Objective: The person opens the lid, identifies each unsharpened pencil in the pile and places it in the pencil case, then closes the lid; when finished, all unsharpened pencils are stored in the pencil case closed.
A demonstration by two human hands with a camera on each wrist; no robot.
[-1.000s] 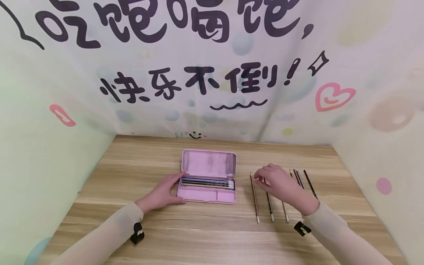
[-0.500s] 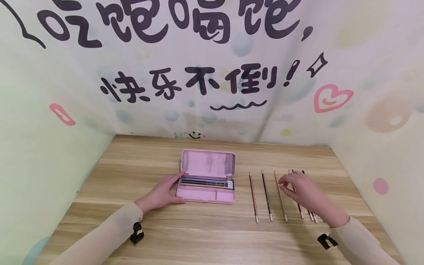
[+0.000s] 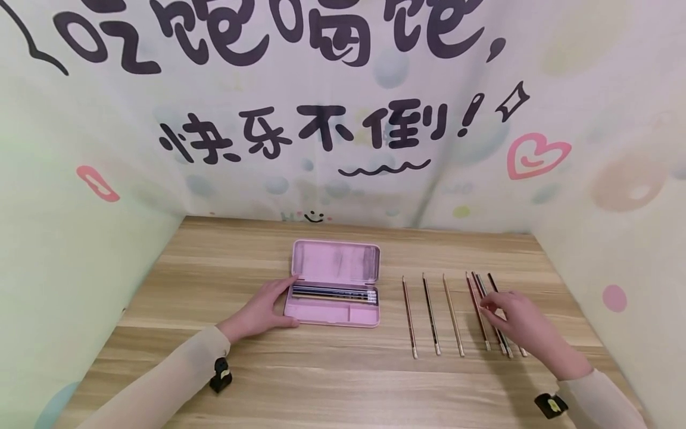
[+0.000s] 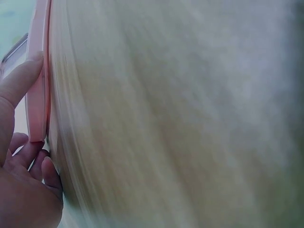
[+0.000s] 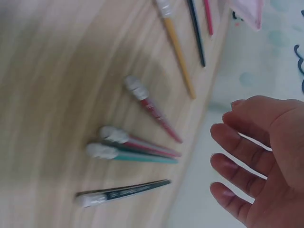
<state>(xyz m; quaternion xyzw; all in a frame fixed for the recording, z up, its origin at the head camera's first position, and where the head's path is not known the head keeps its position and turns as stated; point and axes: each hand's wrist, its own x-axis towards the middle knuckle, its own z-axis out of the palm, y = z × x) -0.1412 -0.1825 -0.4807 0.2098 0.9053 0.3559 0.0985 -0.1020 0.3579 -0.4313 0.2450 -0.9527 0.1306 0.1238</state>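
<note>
A pink pencil case [image 3: 337,262] stands with its lid raised at the middle of the table. Several dark pencils [image 3: 321,292] lie in its rear compartment; the front ones hold nothing visible. My left hand [image 3: 257,313] holds the case's left end, thumb at the near corner and fingers at the far one. In the left wrist view the thumb [image 4: 21,81] presses the pink wall. Over the right-hand pencils hovers my right hand [image 3: 522,325], fingers loosely bent, nothing held. Below it, in the right wrist view, lie a red pencil [image 5: 156,114], a teal pencil [image 5: 137,157] and a black pencil [image 5: 128,191].
To the right of the case, a brown-red pencil [image 3: 409,319], a black pencil [image 3: 431,316] and a yellow pencil [image 3: 453,317] lie spaced apart, eraser ends toward me. A printed cloth wall [image 3: 257,196] borders the wooden table [image 3: 343,387] at the back and sides.
My right hand has moved rightward across the row of pencils, uncovering the left ones. My left hand stays on the case, and the pencils lie as before.
</note>
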